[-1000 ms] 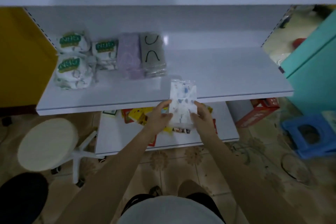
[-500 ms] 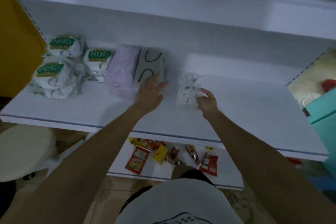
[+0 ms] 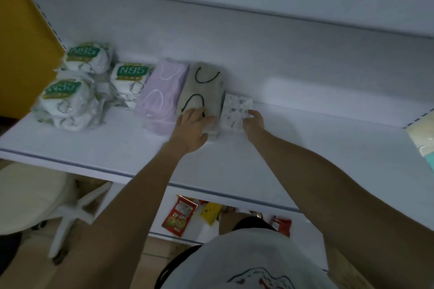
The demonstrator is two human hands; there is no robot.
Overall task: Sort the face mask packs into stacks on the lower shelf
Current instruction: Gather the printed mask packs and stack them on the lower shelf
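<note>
Left hand point(image 3: 192, 128) lies flat, fingers straight, on the near end of the grey plastic-wrapped mask pack with black ear loops point(image 3: 207, 84). Right hand point(image 3: 254, 122) pinches the right edge of the small white speckled mask pack point(image 3: 236, 110), lying on the white shelf point(image 3: 305, 148) just beside the grey one. Lilac mask pack point(image 3: 162, 94) and the white N95 packs point(image 3: 68, 101) sit further left.

Dim light, white back wall point(image 3: 258, 37), yellow panel point(image 3: 21, 49) at left, pale round stool point(image 3: 30, 197), perhaps tiled floor point(image 3: 152, 250)

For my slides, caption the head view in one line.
Right hand holds a patterned mask pack on the shelf beside the grey stack, where the left hand rests.
</note>
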